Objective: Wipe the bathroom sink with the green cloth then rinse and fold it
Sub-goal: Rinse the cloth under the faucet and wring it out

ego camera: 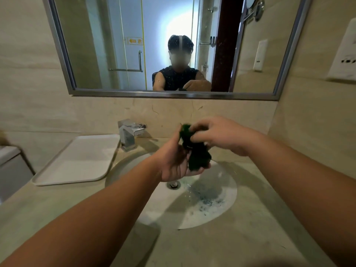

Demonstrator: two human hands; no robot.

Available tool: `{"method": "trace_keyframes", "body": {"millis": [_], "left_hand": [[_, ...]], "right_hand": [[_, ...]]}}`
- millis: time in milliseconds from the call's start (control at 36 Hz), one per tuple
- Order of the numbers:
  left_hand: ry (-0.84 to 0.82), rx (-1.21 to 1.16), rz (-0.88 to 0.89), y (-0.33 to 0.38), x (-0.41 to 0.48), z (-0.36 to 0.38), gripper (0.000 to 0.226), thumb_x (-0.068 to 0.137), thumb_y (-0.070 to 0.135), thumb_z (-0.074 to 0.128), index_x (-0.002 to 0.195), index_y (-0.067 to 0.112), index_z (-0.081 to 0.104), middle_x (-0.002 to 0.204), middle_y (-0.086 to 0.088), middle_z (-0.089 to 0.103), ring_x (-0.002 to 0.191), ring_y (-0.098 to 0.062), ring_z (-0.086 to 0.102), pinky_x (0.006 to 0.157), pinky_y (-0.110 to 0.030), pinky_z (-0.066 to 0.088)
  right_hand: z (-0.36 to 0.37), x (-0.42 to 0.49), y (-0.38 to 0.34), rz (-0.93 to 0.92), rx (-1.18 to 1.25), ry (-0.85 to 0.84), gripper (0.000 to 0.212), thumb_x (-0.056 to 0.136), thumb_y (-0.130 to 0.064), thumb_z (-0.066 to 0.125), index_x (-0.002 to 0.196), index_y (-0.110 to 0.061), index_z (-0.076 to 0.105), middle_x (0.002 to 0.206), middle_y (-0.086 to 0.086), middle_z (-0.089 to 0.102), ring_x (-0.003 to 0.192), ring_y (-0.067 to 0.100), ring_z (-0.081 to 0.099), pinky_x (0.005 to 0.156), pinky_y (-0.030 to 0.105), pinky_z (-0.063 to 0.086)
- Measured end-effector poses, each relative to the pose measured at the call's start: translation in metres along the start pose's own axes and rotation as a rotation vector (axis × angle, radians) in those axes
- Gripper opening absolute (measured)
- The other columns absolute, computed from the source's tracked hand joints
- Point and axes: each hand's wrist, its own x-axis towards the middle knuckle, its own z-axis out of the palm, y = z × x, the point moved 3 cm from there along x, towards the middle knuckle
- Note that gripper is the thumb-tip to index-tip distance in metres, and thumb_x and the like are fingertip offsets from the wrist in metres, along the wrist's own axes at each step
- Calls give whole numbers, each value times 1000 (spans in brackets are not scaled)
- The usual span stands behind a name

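A dark green cloth (195, 151), bunched and wet-looking, is held in mid-air at the centre of the frame, above the back half of the white oval sink basin (221, 191). The left hand (174, 160) is below it, palm up, fingers curled loosely around the lower lump of the cloth. The right hand (219, 134) comes in from the right of the frame, fingers pressed together and pinching the upper end of the cloth. The cloth runs between the two hands as a twisted roll, upper end near the right thumb, lower end resting in the left palm.

Under the hands, drops fall into the basin; bluish specks and foam lie on the lower right of its floor. The round metal drain (174, 185) sits just below the left hand. The basin is sunk into a beige stone table (221, 245).

Left of centre, a square chrome faucet (128, 134) stands at the basin's back rim. Further left, a white rectangular plastic tray (81, 160) lies flat on the table, beside the basin but apart from it.

Across the top of the frame, a metal-framed wall mirror (173, 94) shows the person's reflection with both hands raised. A white wall socket plate (344, 60) is at the upper right edge.
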Motion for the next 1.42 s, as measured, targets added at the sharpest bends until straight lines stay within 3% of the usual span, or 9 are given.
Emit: {"method": "trace_keyframes", "body": {"millis": [194,361,472,639,889,1000,1139,1278,1417], "left_hand": [[130,9,86,3,2,0,42,107,37,51,129,3,64,104,-20,73,84,-26,71,56,-27,59],[49,86,37,9,-1,3,22,94,11,65,111,-2,59,84,-12,68,60,-14,61,43,-16,45],[70,492,9,12,5,10,20,86,7,75,98,6,59,76,-7,59,58,-13,52,42,-19,36],[334,1556,116,16,15,25,25,86,18,80,107,17,66,83,-1,70,73,-20,66,64,-34,55],[341,2286,541,-3,24,24,37,100,27,57,136,29,47,103,2,57,74,-25,57,48,-32,37],[475,2029,410,10,25,9,23,95,24,61,118,23,61,99,-1,65,86,-25,67,63,-34,52],[531,1084,184,31,20,-20,21,96,19,67,112,5,68,81,-12,66,63,-25,58,49,-29,41],[375,448,54,44,11,-22,16,98,21,54,105,6,57,73,-2,56,49,-11,47,36,-17,28],[21,355,-140,53,-1,-15,15,93,16,58,104,6,55,71,-1,55,46,-7,50,34,-12,33]], "right_hand": [[4,-1,22,-69,30,115,36,89,-1,58,116,-21,71,112,-2,75,111,16,69,95,38,59],[21,-5,65,-234,-465,-19,111,80,-26,79,160,-47,5,162,-5,29,145,19,33,116,40,37],[18,5,74,-187,-452,111,62,89,-30,73,142,-39,42,121,-4,66,102,20,65,83,43,57],[14,7,92,187,-250,-245,21,82,-12,70,100,-20,65,71,6,67,58,19,63,54,35,51],[19,1,103,487,247,-393,39,87,-2,72,124,-1,60,96,18,69,70,24,66,50,28,46],[15,4,92,485,508,-238,31,93,-2,68,123,6,60,118,28,68,91,30,76,59,28,62],[7,9,70,282,675,80,44,89,-1,74,129,-2,56,124,25,65,99,32,77,86,41,64],[13,4,47,-159,-8,275,78,87,-10,66,157,-30,38,146,-3,53,118,12,61,92,22,52],[29,5,49,-511,-796,383,100,78,-8,66,163,-34,20,173,-6,8,158,34,10,119,57,22]]}}
